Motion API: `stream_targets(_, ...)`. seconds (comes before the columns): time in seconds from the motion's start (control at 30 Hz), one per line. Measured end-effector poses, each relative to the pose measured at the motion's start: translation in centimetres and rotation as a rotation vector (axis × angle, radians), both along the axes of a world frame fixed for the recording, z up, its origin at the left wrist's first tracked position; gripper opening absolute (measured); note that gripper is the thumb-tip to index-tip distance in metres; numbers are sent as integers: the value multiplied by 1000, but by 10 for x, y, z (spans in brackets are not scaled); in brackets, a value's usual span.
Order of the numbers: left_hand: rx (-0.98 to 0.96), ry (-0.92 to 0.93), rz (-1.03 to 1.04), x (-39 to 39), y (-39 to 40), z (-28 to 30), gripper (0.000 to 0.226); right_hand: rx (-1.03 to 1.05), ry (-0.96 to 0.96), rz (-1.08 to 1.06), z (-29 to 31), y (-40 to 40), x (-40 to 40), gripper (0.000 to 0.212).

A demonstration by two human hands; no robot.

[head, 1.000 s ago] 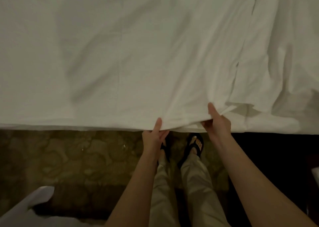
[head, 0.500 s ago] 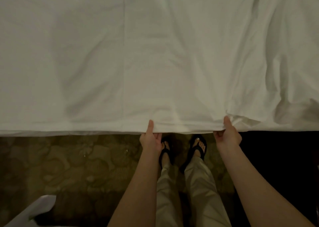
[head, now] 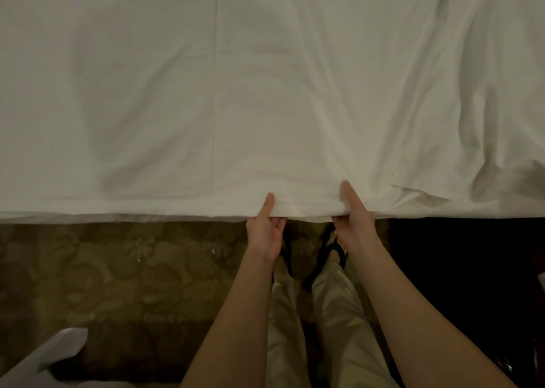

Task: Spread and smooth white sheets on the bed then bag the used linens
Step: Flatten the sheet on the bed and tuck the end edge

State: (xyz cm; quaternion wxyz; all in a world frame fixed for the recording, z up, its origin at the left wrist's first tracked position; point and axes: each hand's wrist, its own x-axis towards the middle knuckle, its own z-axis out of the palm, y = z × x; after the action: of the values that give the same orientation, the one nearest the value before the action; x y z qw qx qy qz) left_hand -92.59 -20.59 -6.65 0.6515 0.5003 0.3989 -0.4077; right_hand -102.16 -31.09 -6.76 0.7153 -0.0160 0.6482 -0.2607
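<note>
Two bare hands meet the near hem of a white sheet [head: 236,92] in the head view, which looks down over the bed's edge to the floor. Left hand [head: 265,228]: thumb laid on top of the hem, fingers curled beneath it, pinching the cloth. Right hand [head: 352,213]: same grip just to the right, thumb on top, fingers tucked under the edge; the short span of hem between the two hands lies gathered in a soft roll. Sheet: covers the whole upper part of the view, fairly flat at left and centre with a straight lengthwise crease, and rucked into deep folds at right, where a second cloth edge [head: 413,190] overlaps and ends in a loose flap near the hem. Hem line: runs nearly straight from the left border to the right border. Below it, patterned carpet [head: 118,269] lies open to the left of the forearms; to the right the floor is too dark to read. Person's legs in pale trousers [head: 339,328] and dark sandals [head: 324,255] stand close against the bed between the forearms. White crumpled linen [head: 44,364] lies on the carpet at lower left, well apart from the feet.
</note>
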Motion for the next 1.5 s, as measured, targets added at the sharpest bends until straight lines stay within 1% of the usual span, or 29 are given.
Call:
stream_targets(0.07, -34, -16, 16, -2, -5, 3, 36, -11, -21, 20, 1, 3, 10, 48)
stream_targets(0.13, -22, -22, 26, -3, -1, 6, 33, -27, 21, -24, 0, 7, 9, 45)
stream_targets(0.2, -18, -13, 44, 1, 6, 4, 35, 6, 45, -102, -4, 12, 0, 38)
stream_targets(0.27, -23, -25, 72, 12, 13, -1, 41, 53, -3, -148, -5, 13, -4, 39)
stream_targets(0.3, -24, -40, 90, 20, 15, -4, 46, 68, -48, -154, -4, 11, -3, 42)
stream_targets(0.37, -29, -78, 127, 36, 17, -8, 49, 60, -115, -140, -1, 1, 3, 39)
stream_targets(0.43, 23, -106, 123, 43, 22, -9, 40, 34, -76, -119, 1, -4, 8, 40)
stream_targets(0.5, 101, -102, 101, 41, 30, -8, 30, 27, 40, -122, -2, 3, 5, 42)
stream_targets(0.57, 119, -88, 96, 39, 39, -10, 24, 37, 148, -124, -4, 12, 2, 34)
stream_targets(0.6, 98, -76, 105, 39, 40, -8, 26, 38, 157, -128, -4, 15, 4, 33)
stream_targets(0.7, 49, -52, 164, 43, 37, -9, 35, 26, 73, -95, 0, 15, 20, 44)
stream_targets(0.73, 57, -64, 174, 42, 35, -8, 33, 21, 60, -70, 2, 17, 24, 45)
stream_targets(0.8, 129, -75, 162, 38, 33, -6, 24, 27, 126, -24, 1, 25, 24, 38)
stream_targets(0.87, 199, -21, 85, 30, 33, -2, 24, 72, 201, 52, -1, 35, 10, 23)
stream_targets(0.9, 204, 24, -10, 25, 31, 1, 25, 98, 228, 140, -1, 37, 4, 18)
stream_targets(0.93, 200, 75, -185, 19, 28, 6, 25, 119, 250, 276, 3, 37, -1, 16)
stream_targets(0.97, 194, 128, -424, 12, 25, 11, 28, 137, 263, 450, 8, 34, -6, 17)
stream_targets(1.0, 176, 171, -677, 6, 20, 19, 33, 147, 263, 637, 16, 29, -9, 23)
stream_targets(1.03, 142, 185, -881, 1, 14, 26, 38, 144, 252, 812, 25, 22, -10, 30)
stream_targets(1.07, 109, 166, -1005, -1, 6, 31, 42, 122, 241, 948, 33, 11, -10, 36)
stream_targets(1.1, 88, 120, -1057, -1, -4, 34, 43, 85, 241, 1025, 40, -1, -9, 40)
stream_targets(1.13, 79, 60, -1064, 3, -16, 36, 44, 37, 248, 1048, 45, -17, -7, 41)
stream_targets(1.2, 70, -41, -976, 17, -50, 38, 42, -75, 243, 1017, 52, -55, 1, 40)
stream_targets(1.3, 48, -128, -871, 40, -113, 41, 37, -224, 221, 994, 64, -119, 16, 38)
stream_targets(1.4, 7, -212, -825, 57, -179, 46, 30, -325, 205, 1030, 70, -179, 28, 38)
stream_targets(1.5, 50, -295, -817, 58, -238, 46, 26, -395, 255, 1069, 66, -237, 32, 33)
